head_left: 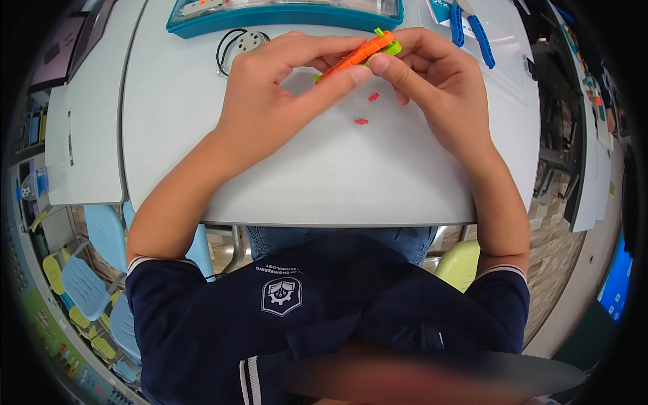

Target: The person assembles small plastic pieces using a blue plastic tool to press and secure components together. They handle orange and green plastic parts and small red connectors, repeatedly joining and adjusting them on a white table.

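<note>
The left hand (266, 91) and right hand (442, 84) are both closed on an orange-and-green plastic piece (356, 58), held between their thumbs and fingers above the table (324, 182). Two small red pins (362, 121) lie between the hands, nearer the wearer. Behind the left hand are a grey part with holes (248, 41) and a teal tray (283, 22); beyond the right are blue-handled pliers (482, 42) and a card (441, 11) bearing printed lettering. Well below the hands, the navy shirt (351, 290) carries white lettering above a gear badge (281, 296).
</note>
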`<state>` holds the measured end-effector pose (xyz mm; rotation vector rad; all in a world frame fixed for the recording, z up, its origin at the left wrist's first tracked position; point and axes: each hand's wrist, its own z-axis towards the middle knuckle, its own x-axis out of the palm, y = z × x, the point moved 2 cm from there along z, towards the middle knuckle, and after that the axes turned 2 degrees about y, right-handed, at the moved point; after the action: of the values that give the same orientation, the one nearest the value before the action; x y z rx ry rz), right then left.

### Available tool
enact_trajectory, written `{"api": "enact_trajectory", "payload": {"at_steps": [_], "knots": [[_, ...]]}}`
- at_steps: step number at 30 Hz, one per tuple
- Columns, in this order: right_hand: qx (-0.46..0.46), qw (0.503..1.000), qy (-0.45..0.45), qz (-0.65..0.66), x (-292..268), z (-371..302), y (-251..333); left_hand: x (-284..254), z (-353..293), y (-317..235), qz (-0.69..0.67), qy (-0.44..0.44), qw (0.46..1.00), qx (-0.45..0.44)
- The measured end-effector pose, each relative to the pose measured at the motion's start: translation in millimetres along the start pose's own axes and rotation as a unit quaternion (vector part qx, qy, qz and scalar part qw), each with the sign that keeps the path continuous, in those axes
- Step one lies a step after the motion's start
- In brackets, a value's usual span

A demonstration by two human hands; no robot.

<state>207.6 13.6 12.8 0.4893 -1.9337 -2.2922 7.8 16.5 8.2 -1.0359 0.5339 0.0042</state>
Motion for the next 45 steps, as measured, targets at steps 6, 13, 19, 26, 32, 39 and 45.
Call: {"api": "enact_trajectory", "payload": {"at_steps": [6,13,19,26,32,39,45], "knots": [[-0.009,1.0,0.003,0.016,-2,1,2,1,2,2,-0.113,0.016,0.992,-0.055],[0.028,0.996,0.079,0.025,-1,0,6,-4,2,5,-0.16,0.108,0.975,-0.111],[0.083,0.98,0.161,0.079,1,-4,8,0,2,4,-0.147,0.131,0.979,-0.056],[0.007,0.969,0.219,0.115,6,-4,-1,-3,-3,-4,-0.096,0.169,0.981,-0.015],[-0.016,0.973,0.198,0.118,0,-1,-3,-7,1,4,-0.2,0.091,0.974,-0.061],[-0.001,0.994,0.105,-0.019,-15,10,-10,-1,4,11,-0.21,0.052,0.962,-0.166],[-0.115,0.945,0.04,-0.302,-17,10,-8,-2,6,16,-0.262,0.066,0.936,-0.224]]}}
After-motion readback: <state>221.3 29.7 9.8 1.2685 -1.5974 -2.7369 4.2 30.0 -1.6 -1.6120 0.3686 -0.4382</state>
